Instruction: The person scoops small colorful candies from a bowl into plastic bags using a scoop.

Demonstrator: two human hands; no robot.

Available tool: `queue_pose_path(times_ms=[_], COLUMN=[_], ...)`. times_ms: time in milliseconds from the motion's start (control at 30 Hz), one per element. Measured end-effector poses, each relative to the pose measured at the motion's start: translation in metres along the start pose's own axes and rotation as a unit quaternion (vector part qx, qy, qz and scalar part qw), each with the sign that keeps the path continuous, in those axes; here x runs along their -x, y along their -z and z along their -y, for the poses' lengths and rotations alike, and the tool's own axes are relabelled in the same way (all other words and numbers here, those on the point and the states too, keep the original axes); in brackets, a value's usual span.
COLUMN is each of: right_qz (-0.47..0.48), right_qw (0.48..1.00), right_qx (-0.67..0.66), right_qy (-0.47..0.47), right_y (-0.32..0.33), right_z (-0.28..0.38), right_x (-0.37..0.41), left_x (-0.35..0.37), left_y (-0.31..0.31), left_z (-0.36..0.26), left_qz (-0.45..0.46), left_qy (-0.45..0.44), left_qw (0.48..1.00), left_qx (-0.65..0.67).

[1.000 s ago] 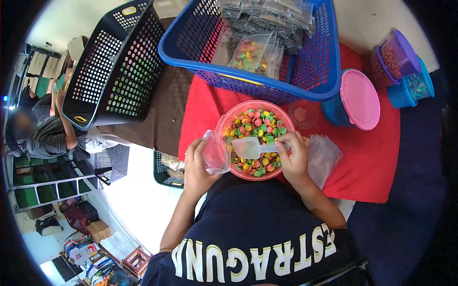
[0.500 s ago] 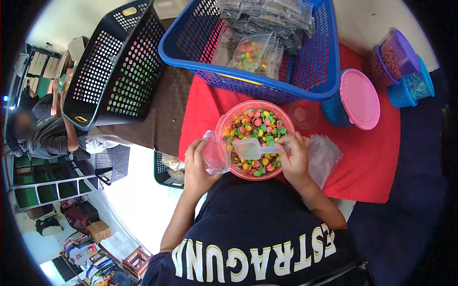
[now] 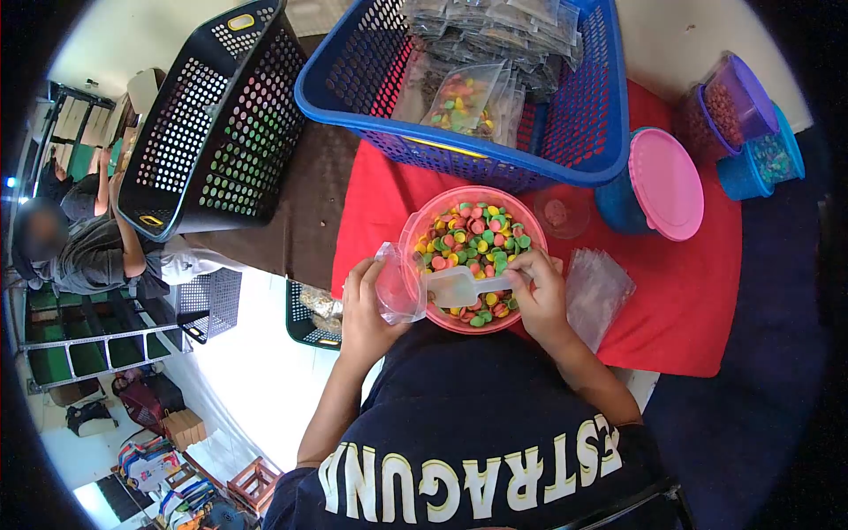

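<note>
A pink tub [image 3: 518, 206] full of red, green and yellow disc-shaped pieces [image 3: 480, 234] stands right in front of my body. My left hand [image 3: 360, 305] is closed on a clear plastic bag [image 3: 399, 287] at the tub's left rim. The bag's mouth faces the tub. Over the pieces, my right hand [image 3: 543, 296] grips the handle of a translucent scoop [image 3: 452, 289], whose front edge reaches to the bag. I cannot make out whether anything lies in the scoop. Beside my right wrist, a stack of flat clear bags [image 3: 596, 296] rests on the red cloth [image 3: 680, 309].
Behind the tub sits a blue basket [image 3: 530, 168] with many filled packets [image 3: 503, 44]. A pink-lidded container [image 3: 669, 184] and smaller tubs [image 3: 738, 102] stand at the right. A black crate [image 3: 252, 150] is at the left, with another person [image 3: 93, 247] beyond it.
My right hand has moved the scoop slightly left and down, so its front edge now meets the bag. My left hand keeps its place with the bag.
</note>
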State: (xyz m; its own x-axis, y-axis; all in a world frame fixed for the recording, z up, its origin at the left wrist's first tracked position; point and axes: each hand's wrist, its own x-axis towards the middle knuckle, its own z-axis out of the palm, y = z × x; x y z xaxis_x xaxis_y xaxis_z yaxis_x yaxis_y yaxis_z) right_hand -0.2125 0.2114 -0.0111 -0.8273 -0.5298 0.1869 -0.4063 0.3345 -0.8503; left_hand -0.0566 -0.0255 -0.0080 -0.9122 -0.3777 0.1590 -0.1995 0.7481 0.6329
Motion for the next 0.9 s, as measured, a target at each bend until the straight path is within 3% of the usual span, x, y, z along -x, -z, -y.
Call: queue_pose_path(times_ms=[67,300,367,500,600,633,667,733,767,800,833,867,900], right_qz=[-0.01,0.004,-0.017,-0.07,-0.08,-0.075,-0.077,0.026,0.024,0.01,-0.004,-0.006,-0.031], right_qw=[0.998,1.0,0.989,0.964,0.959,0.986,0.986,0.979,0.979,0.958,0.93,0.929,0.929], right_qx=[-0.038,0.019,-0.134,-0.245,-0.26,-0.131,-0.132,0.048,0.045,0.086,0.127,0.126,0.119], right_qy=[-0.044,-0.011,-0.057,-0.08,-0.074,-0.075,-0.074,0.199,0.199,0.272,0.344,0.347,0.348], right_y=[-0.002,-0.002,-0.002,0.024,0.034,0.034,0.034,0.037,0.04,0.043,0.046,0.056,0.07], right_z=[-0.003,0.003,-0.005,0.01,0.032,0.033,0.042,0.075,0.084,0.094,0.101,0.107,0.108], right_x=[0.001,-0.002,-0.004,-0.012,-0.015,-0.01,-0.013,-0.022,-0.022,-0.023,-0.025,-0.027,-0.028], left_x=[0.0,0.0,0.0,0.003,0.002,0.001,-0.001,-0.002,-0.002,-0.004,-0.007,-0.01,-0.013], left_y=[0.001,0.005,0.005,0.007,0.007,0.007,0.007,0.008,0.01,0.014,0.018,0.021,0.027], left_z=[0.0,-0.002,-0.001,-0.002,-0.006,-0.008,-0.012,-0.023,-0.026,-0.025,-0.023,-0.021,-0.013], left_qz=[0.0,0.025,0.022,0.02,0.022,0.023,0.023,0.016,0.023,0.022,0.027,0.032,0.015], left_qy=[0.001,0.004,0.0,0.003,-0.012,-0.022,-0.024,-0.024,-0.042,-0.043,-0.041,-0.039,-0.051], left_qw=[1.0,1.0,1.0,1.0,1.0,0.999,0.999,0.999,0.999,0.999,0.992,0.976,0.973], left_qx=[0.003,-0.011,-0.014,-0.006,-0.013,-0.022,-0.023,0.021,0.026,0.022,0.117,0.212,0.224])
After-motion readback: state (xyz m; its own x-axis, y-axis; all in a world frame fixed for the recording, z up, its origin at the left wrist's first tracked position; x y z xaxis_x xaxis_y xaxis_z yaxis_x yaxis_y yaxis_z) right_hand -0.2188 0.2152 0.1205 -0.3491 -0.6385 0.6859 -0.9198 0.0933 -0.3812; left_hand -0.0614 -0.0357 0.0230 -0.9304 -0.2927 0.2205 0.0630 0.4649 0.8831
